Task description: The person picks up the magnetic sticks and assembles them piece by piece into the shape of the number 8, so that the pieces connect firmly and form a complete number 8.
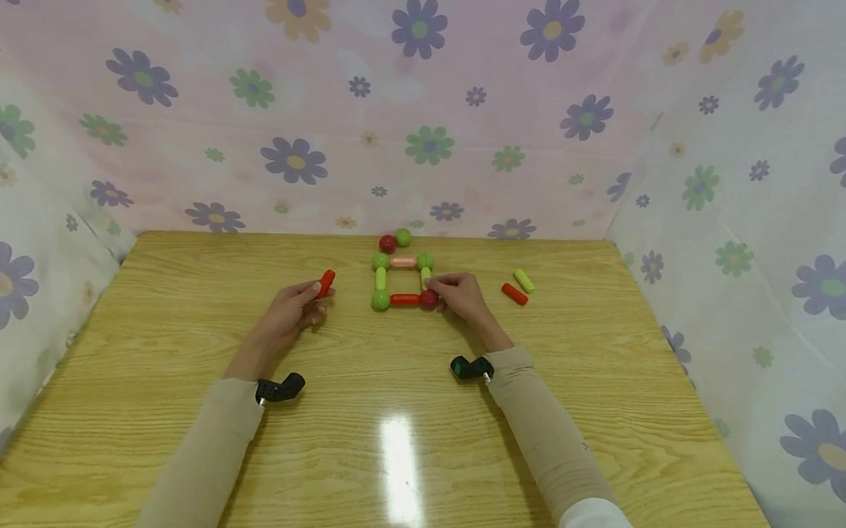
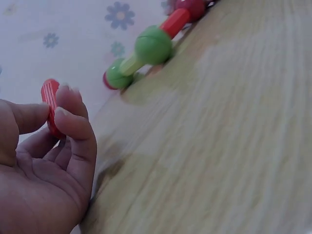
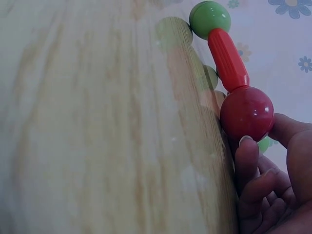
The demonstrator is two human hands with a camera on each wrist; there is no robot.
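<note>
A short red rod (image 1: 327, 280) is pinched between the thumb and fingers of my left hand (image 1: 287, 312), raised at the left of a square frame. The left wrist view shows the rod (image 2: 49, 105) standing nearly upright in that pinch. Three green balls (image 1: 381, 300) and one dark red ball (image 1: 429, 299) form the frame's corners, joined by a pink rod (image 1: 404, 262), a red rod (image 1: 405, 300) and two yellow-green rods (image 1: 381, 280). My right hand (image 1: 465, 298) grips the frame's near right corner, thumb and finger about the red ball (image 3: 247, 114); its fingers partly cover the right-hand rod.
Behind the frame lie a loose red ball (image 1: 388, 243) and a loose green ball (image 1: 403, 237). A red rod (image 1: 515, 294) and a yellow-green rod (image 1: 524, 281) lie to the right of my right hand. Flowered cloth (image 1: 428, 96) walls the wooden table (image 1: 333, 460) at the back and sides.
</note>
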